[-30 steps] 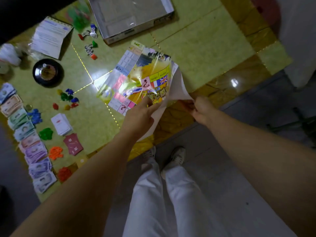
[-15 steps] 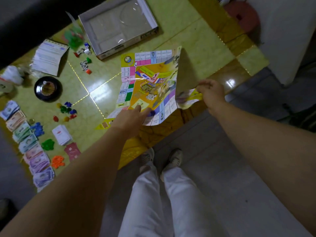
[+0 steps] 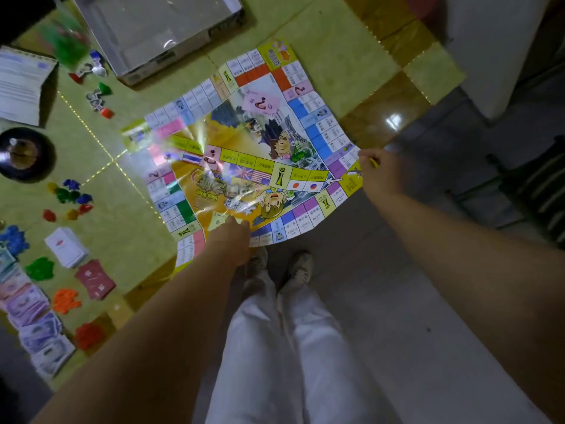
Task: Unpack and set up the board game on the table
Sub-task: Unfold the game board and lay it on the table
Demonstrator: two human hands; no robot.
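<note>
Head view shows us, nearest, our left hand point(image 3: 227, 240) pinching the near edge of the game board point(image 3: 244, 142) and our right hand point(image 3: 379, 175) gripping its right corner, the unfolded sheet lying partly on the table point(image 3: 336, 56), partly overhanging, the open box point(image 3: 159, 29) beyond.

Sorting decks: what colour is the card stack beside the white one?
Dark red card stack; head view shows it.

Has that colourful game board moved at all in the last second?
Yes. The game board has opened out, spreading rightward from the box past the table edge, where the right hand pinches its corner.
</note>
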